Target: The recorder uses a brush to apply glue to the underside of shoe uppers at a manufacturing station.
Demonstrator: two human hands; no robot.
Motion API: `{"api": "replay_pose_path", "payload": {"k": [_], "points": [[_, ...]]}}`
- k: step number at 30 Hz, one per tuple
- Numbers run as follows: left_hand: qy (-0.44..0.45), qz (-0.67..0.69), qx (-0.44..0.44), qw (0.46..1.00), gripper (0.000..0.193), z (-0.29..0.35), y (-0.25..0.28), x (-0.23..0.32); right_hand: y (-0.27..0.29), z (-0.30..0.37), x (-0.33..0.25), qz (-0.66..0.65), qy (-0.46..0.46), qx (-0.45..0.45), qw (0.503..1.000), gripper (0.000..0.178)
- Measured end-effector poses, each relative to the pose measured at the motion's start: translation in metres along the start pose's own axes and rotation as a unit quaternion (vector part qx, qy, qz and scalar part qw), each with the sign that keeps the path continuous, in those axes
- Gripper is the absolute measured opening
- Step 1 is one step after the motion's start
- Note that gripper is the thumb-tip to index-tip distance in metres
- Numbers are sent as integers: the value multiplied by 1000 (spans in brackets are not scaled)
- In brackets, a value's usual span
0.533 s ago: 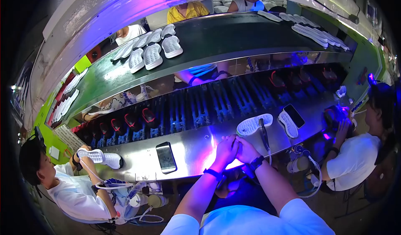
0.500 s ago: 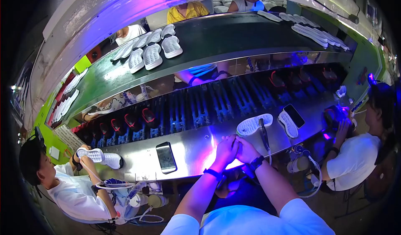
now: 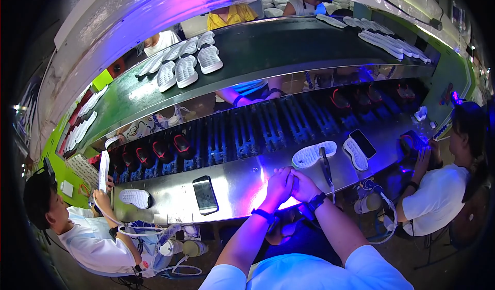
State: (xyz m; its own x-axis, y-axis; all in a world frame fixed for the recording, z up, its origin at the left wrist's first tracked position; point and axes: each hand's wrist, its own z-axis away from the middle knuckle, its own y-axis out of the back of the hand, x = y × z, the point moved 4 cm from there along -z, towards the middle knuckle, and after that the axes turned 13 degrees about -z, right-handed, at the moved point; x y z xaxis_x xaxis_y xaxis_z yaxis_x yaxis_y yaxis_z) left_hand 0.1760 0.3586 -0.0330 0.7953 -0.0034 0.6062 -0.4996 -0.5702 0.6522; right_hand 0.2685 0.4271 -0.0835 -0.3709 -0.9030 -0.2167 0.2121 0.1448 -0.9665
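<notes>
My left hand (image 3: 280, 181) and my right hand (image 3: 303, 186) are clasped together at the near edge of the metal bench, fingers folded around each other. I see no object between them. Just right of them lies a white shoe sole (image 3: 305, 157), cupped side up. A dark-handled brush-like tool (image 3: 326, 169) rests across it, and a pale tube runs down from its end. Farther right sits a second white sole (image 3: 355, 154), beside a dark phone (image 3: 363, 143). Left of my hands another phone (image 3: 205, 195) lies on the bench.
Behind the bench, a blue slotted rack (image 3: 245, 132) carries dark red-rimmed shoe uppers (image 3: 182, 143). Above it, a green belt (image 3: 268, 42) bears several white soles (image 3: 186, 71). A co-worker at left holds a sole (image 3: 104, 170) near another sole (image 3: 135, 198); one at right handles a dark upper (image 3: 411, 141).
The left co-worker has raised a sole from beside the one lying on the bench and holds it upright. Soles on the belt and uppers on the rack have shifted slightly left. My hands stay still.
</notes>
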Motion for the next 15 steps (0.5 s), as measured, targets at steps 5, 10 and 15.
{"api": "replay_pose_path", "payload": {"k": [5, 10, 15], "points": [[-2, -4, -2, 1000, 25, -1, -4, 0, 2, 0, -2, -5, 3, 3, 1000, 39], [0, -2, 3, 1000, 24, -1, -9, -2, 3, 1, -5, -8, 2, 6, 1000, 38], [-12, -5, 12, 1000, 24, -3, -14, -2, 9, 1, -8, -14, -1, 6, 1000, 38]]}}
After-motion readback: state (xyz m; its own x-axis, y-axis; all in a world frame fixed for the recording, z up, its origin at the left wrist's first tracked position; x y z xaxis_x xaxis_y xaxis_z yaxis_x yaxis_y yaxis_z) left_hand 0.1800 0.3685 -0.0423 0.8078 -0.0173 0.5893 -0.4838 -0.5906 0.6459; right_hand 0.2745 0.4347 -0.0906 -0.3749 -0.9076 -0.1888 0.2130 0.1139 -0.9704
